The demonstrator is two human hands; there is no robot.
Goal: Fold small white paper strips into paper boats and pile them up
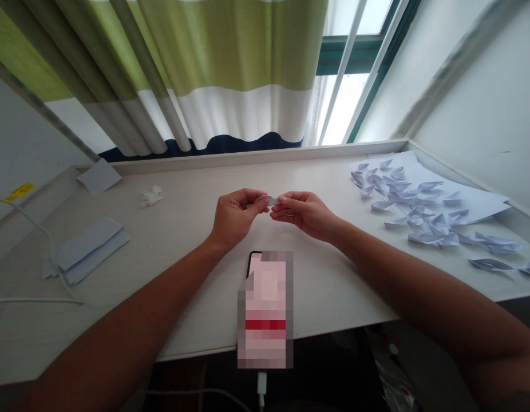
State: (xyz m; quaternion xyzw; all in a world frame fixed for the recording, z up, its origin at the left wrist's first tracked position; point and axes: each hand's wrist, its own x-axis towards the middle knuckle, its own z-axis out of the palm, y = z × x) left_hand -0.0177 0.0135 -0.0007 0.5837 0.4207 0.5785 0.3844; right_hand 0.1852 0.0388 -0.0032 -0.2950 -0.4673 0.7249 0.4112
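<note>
Pinching a small folded paper (271,201) between the two hands, over the table (188,178): gripped at one end by thumb and fingers of the left hand (237,213), at the other by those of the right hand (305,214), with fingertips drawn in narrow on both sides. Mostly covered by the fingers, so too hidden to make out in full. Just nearer the body than the hands, a phone (269,286) with a blurred-out screen. Well to the right of the right hand, a scatter of folded papers (439,237), partly on flat sheets (466,197). Well left of the left hand, a stack of paper (93,249); nearer to it, a crumpled tissue (151,196). Beyond both hands, a curtain (230,48).
</note>
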